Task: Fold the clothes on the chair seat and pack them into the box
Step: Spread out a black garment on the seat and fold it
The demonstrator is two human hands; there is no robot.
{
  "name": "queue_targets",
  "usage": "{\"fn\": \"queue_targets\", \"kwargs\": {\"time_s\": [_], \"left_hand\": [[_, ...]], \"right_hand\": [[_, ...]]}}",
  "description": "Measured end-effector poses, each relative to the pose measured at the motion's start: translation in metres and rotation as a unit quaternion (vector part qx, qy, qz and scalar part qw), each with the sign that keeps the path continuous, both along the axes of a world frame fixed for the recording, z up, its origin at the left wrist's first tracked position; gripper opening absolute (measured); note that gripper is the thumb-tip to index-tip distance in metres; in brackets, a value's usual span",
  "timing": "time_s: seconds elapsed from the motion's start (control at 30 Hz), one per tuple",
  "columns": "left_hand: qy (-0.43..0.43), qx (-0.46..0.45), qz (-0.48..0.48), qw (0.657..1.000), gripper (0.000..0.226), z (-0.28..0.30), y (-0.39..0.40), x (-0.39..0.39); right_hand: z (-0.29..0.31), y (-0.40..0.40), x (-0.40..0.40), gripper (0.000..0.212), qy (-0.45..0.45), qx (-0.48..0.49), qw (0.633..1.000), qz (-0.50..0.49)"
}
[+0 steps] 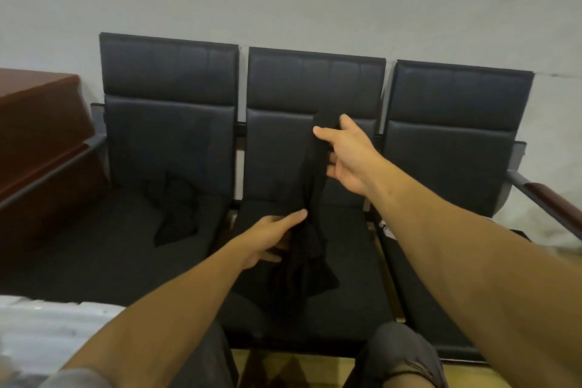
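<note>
A black garment point(310, 198) hangs bunched in a long strip over the middle chair seat point(343, 302). My right hand point(346, 154) grips its upper end, raised in front of the middle backrest. My left hand point(271, 239) grips the cloth lower down, just above the seat, and the garment's bottom spreads onto the cushion. A second black garment point(174, 214) lies crumpled on the left chair seat point(94, 246), apart from both hands. At the lower left a white object point(41, 327), possibly the box, is partly in view.
Three dark padded chairs stand joined in a row against a pale wall. A brown wooden cabinet point(37, 123) stands at the far left beside the left armrest. The right chair point(441, 186) has a wood-capped armrest point(548, 198). My knees point(403, 353) are close to the middle seat's front edge.
</note>
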State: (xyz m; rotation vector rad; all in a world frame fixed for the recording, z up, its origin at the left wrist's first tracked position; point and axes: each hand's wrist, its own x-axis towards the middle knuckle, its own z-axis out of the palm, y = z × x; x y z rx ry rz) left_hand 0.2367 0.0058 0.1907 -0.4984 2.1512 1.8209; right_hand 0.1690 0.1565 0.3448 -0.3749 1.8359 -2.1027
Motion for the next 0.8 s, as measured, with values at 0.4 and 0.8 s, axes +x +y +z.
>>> {"fn": "queue_targets", "kwargs": {"time_s": [0.4, 0.8], "left_hand": [[0.081, 0.117, 0.174, 0.974, 0.025, 0.032, -0.022, 0.009], [0.010, 0.128, 0.151, 0.980, 0.032, 0.036, -0.087, -0.056]], "right_hand": [[-0.013, 0.058, -0.015, 0.015, -0.038, 0.125, 0.985, -0.116], [-0.109, 0.089, -0.076, 0.025, -0.192, 0.271, 0.941, -0.069]]}}
